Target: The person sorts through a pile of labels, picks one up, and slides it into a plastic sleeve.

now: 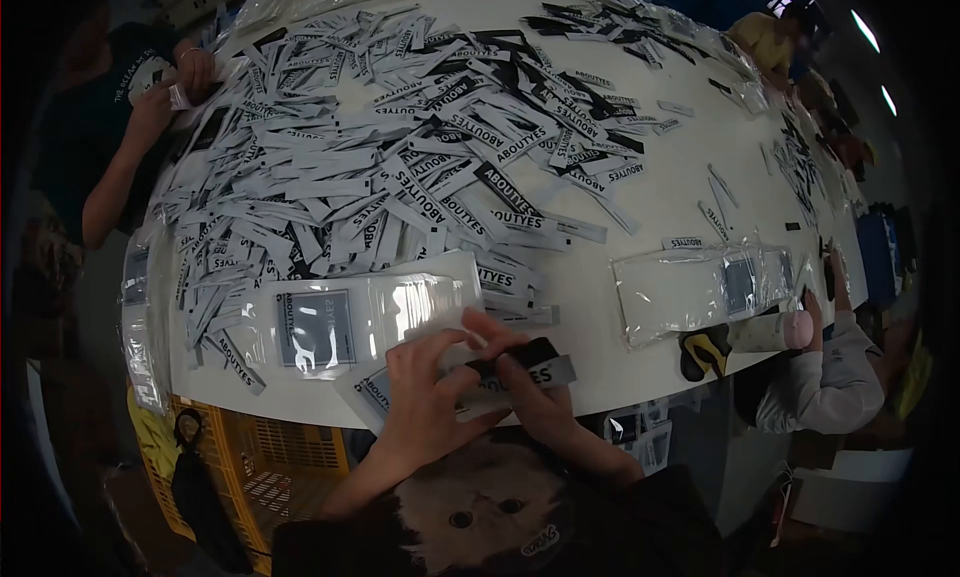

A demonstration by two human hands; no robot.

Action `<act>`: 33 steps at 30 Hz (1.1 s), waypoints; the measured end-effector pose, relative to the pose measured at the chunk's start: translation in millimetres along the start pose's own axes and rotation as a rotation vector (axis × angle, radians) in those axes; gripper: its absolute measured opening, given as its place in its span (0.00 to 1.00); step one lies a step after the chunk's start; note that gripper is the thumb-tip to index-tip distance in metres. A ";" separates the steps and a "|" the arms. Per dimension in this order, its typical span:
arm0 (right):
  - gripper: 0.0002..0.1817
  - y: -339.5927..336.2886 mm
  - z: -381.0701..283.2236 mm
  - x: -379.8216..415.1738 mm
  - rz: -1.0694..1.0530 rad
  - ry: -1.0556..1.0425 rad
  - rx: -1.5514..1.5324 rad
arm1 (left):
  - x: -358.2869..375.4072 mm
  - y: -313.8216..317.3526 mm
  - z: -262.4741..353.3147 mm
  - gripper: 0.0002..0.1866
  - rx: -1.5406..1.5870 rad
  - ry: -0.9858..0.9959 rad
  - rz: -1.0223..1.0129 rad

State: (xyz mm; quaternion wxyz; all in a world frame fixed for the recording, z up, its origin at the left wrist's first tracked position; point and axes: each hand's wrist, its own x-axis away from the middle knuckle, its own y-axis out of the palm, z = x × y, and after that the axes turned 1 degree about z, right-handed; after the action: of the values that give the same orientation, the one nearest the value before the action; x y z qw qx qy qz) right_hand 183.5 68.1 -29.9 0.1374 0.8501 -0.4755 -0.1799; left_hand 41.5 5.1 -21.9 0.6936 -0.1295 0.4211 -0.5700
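Close to my body, both hands are raised over the near table edge. My right hand [535,397] is closed around a few flat black and white sachets [552,370] printed with ABOUTYES. My left hand [430,387] has bent fingers at the other end of those sachets and seems to grip them too. Beside my left wrist lies a clear bag with a printed label [368,392], partly hidden by the hand. Just beyond my hands rests a stack of clear plastic bags [385,322] with a grey printed panel.
A large heap of loose sachets [330,167] covers the white table [590,287]. More clear bags [665,282], a pink-capped bottle [775,332] and a black-yellow object [705,355] lie to the right. Below stands a yellow crate [285,457]. Other people sit around the table.
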 end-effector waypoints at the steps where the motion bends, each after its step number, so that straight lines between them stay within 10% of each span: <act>1: 0.07 3.7 -0.3 1.4 -0.025 0.092 0.014 | -1.1 -3.7 1.8 0.30 -0.003 -0.004 0.003; 4: 0.09 0.6 7.7 0.0 -0.091 0.167 0.030 | -6.5 -21.7 2.4 0.20 0.149 -0.279 0.118; 6: 0.11 1.6 4.4 1.8 -0.117 0.157 0.027 | 4.6 -41.9 -15.3 0.09 0.370 -0.679 -0.147; 10: 0.17 -3.7 -6.0 -4.4 0.222 -0.106 0.565 | 5.6 -39.1 -23.3 0.05 0.302 -0.488 -0.021; 12: 0.11 -11.1 -11.7 -6.2 -0.280 0.055 0.811 | 5.4 -37.5 -19.5 0.04 0.317 -0.516 -0.026; 19: 0.08 -33.8 14.9 -27.7 -0.748 0.495 0.588 | 1.9 -31.4 -7.3 0.04 0.288 -0.269 -0.056; 23: 0.09 -30.7 2.3 -32.8 -0.671 0.571 0.611 | 3.5 -42.1 -11.5 0.08 0.363 -0.503 -0.157; 25: 0.07 -9.8 -12.0 -28.3 -0.134 0.434 0.073 | 4.4 -37.7 -15.0 0.09 0.373 -0.589 -0.168; 27: 0.06 -8.4 -16.3 -19.3 -0.232 0.335 0.262 | 4.2 -25.8 -12.8 0.08 0.691 -0.668 0.156; 33: 0.05 -9.0 -23.4 -14.6 -0.347 0.120 0.460 | -5.1 -31.7 -4.9 0.06 0.476 -0.327 -0.092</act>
State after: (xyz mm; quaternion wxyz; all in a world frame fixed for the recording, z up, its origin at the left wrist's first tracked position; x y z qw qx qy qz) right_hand 193.6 86.7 -10.0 -0.0639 0.9367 -0.3423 -0.0376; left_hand 16.3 1.1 -1.7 0.7367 -0.0722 0.1517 -0.6550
